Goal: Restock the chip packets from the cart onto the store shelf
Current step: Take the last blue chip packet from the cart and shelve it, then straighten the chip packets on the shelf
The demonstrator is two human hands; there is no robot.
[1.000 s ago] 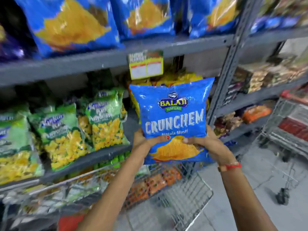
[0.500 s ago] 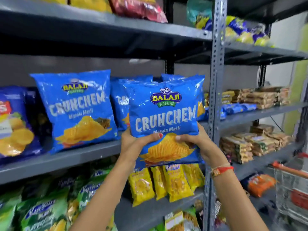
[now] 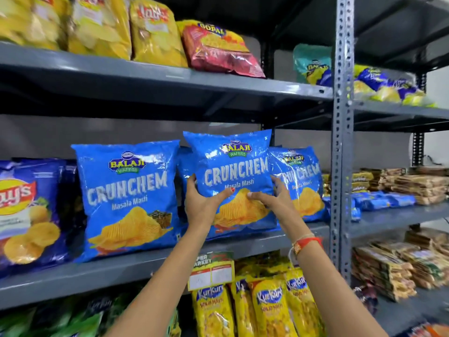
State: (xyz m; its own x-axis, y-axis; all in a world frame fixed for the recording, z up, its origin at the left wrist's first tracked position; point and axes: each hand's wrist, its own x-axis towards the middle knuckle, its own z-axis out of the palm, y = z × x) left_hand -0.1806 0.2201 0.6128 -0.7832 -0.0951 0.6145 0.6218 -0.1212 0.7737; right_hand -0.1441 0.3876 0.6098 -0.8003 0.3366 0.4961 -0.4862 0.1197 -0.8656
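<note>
grey shelf [image 3: 136, 268]: both hands [image 3: 239, 203] seemingly setting crunchem packet [image 3: 233, 171] down.

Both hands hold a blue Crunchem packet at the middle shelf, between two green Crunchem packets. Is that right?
Not quite. In the head view the neighbouring packets, left and right, are blue, not green. The left hand and right hand do hold the blue Crunchem packet at the middle shelf.

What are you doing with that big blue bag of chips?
A person is holding a blue Crunchem packet in both hands, the left hand and the right hand gripping its lower half. It is at the middle shelf, in front of the gap between two matching blue packets, one on the left and one on the right. It is not let go yet.
</note>
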